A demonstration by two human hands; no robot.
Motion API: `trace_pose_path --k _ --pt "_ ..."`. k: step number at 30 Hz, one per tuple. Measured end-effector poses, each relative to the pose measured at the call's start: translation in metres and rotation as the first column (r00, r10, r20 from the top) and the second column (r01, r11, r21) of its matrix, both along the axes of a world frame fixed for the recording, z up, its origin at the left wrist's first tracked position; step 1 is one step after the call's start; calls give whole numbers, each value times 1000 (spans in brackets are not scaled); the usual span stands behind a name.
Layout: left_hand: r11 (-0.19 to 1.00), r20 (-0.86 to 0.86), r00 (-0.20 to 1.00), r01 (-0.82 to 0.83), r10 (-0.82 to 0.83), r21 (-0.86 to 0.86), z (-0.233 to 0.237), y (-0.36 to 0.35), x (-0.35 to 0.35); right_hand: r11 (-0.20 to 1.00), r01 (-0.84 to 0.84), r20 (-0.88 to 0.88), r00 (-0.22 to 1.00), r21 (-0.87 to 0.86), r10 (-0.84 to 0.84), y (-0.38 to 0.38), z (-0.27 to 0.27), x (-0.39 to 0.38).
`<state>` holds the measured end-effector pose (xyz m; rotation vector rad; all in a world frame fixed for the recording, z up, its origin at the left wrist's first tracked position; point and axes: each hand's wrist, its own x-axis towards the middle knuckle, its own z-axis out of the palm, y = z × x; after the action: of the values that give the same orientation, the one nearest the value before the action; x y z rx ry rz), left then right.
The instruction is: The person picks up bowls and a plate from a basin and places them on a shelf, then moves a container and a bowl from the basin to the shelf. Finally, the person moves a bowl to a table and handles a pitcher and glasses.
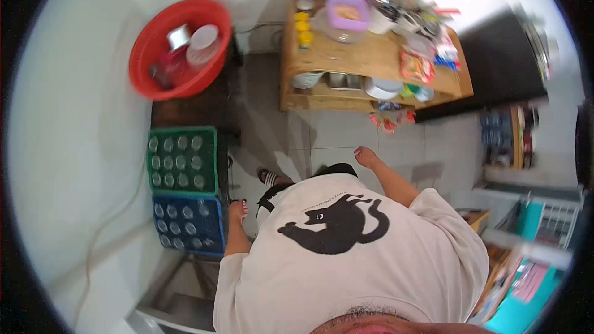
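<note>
My left hand [238, 210] hangs at my left side, close to the edge of the blue tray [218, 226]. Its fingers look curled, with nothing visible in them. My right hand [366, 157] is out in front on the right, over the tiled floor, in a loose fist. No object shows in it. Several clear glasses [174, 227] stand in rows in the blue tray. The green tray [215, 161] just beyond it holds several more glasses [180, 161].
A red basin [141, 37] with plastic containers stands ahead on the left. In front is a wooden shelf table [346, 55] crowded with bottles, a purple-rimmed container [348, 12] and packets. A dark cabinet-like panel [504, 65] stands right of it. Tiled floor [346, 130] lies between.
</note>
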<state>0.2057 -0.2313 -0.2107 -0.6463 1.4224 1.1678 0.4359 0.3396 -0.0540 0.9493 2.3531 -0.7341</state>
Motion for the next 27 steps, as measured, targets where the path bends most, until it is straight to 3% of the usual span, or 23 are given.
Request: trace_pose_path --k 2,3,4,6,8,12,14,15,17,18,20,21,22,23,24,26,27 --pt "982 -364 916 123 -169 -146 47 47 -15 993 121 -68 990 -2 -121 -5 -10 44" --pt "997 -199 978 77 -69 30 17 45 -38 984 180 -106 978 -5 -180 -10 -13 69" --pt "990 -207 970 138 -130 22 32 63 -45 971 240 -113 964 -13 -240 -18 -18 92" --pt "974 -425 877 203 -226 -99 72 115 -49 934 357 -142 923 -34 -358 -27 -30 138" --pt "944 -390 860 313 -329 -106 78 155 -46 883 463 -111 876 -73 -469 -29 -43 196" --pt "870 -552 680 446 -482 -211 127 239 -4 784 613 -99 778 -93 -620 -46 -56 303" --pt "640 -658 293 670 -694 -376 125 273 11 606 795 -45 605 -27 -795 -54 -106 366" --pt "601 -649 255 699 -716 -388 114 283 15 542 841 -70 541 8 -838 -63 -102 392" --pt "289 -585 -189 726 -789 -624 89 304 23 442 896 -101 445 50 -890 -81 -100 441" --pt "265 -586 -215 736 -782 -623 87 319 27 425 899 -127 436 108 -891 -90 -111 467" --pt "95 -510 -415 699 -754 -708 85 341 31 389 907 -150 412 162 -899 -116 -106 486" --pt "81 -508 -430 699 -747 -710 86 354 30 296 939 -114 318 173 -941 -130 -84 489" --pt "64 -482 -325 773 -814 -631 89 369 31 206 960 -78 224 189 -971 -144 -71 488" --pt "58 -432 -219 838 -875 -542 91 379 31 197 962 -72 213 188 -974 -164 -74 487" --pt "47 -428 -225 841 -875 -539 77 389 24 138 963 -116 168 233 -979 -186 -77 488" --pt "117 -405 -68 903 -912 -414 34 405 3 79 955 -149 126 287 -981 -228 -88 481" --pt "37 -405 -154 904 -901 -426 30 416 -1 -16 993 -80 -6 120 -997 -252 -99 474"
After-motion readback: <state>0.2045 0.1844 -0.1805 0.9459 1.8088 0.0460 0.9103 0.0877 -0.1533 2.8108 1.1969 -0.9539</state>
